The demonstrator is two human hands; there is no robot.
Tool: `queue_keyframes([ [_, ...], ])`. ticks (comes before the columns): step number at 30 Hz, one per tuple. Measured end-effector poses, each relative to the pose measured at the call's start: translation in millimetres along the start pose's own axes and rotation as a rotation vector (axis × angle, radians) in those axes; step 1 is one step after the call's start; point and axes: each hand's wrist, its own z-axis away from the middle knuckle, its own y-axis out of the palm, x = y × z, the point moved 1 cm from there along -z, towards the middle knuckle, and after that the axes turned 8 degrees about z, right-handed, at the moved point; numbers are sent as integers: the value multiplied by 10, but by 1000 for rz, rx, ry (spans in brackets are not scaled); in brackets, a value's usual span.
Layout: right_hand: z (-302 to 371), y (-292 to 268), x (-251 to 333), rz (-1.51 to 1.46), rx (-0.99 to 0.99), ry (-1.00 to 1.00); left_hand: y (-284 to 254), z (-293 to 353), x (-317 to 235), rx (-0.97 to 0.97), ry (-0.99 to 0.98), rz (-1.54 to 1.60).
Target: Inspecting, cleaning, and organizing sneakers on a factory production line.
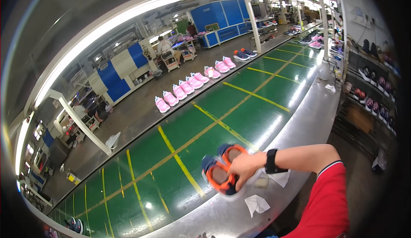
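No words or numbers could be read clearly. A short row of pale marks (206,9) stood high on the front of the large, blue, box-shaped machine (216,20) at the back, and a small pale patch of marks (103,67) sat on a blue panel of the long cream machine with blue panels (122,69), both too small to make out. A small whitish tag (210,73) showed on one pink shoe (208,69) beside the flat green conveyor belt (192,146), its surface too tiny to decipher.
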Motion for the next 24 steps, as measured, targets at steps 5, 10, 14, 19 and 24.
queue_keyframes([
  [5, -293, -189, -1268, 108, -112, 192, -18, -113, 353, -102, 73, -111],
  [10, -521, 146, -2295, 332, -463, 245, 148, 44, -230, -108, 24, -163],
  [14, -2375, 562, -2181, 279, -518, -326, 135, -50, -189, -124, -32, -154],
  [19, -2651, 964, -2161, 169, -543, -546, 28, 315, -149, -199, -62, -164],
  [24, -2104, 1029, -2497, 122, -557, -468, -627, 379, -337, 67, -91, -179],
])
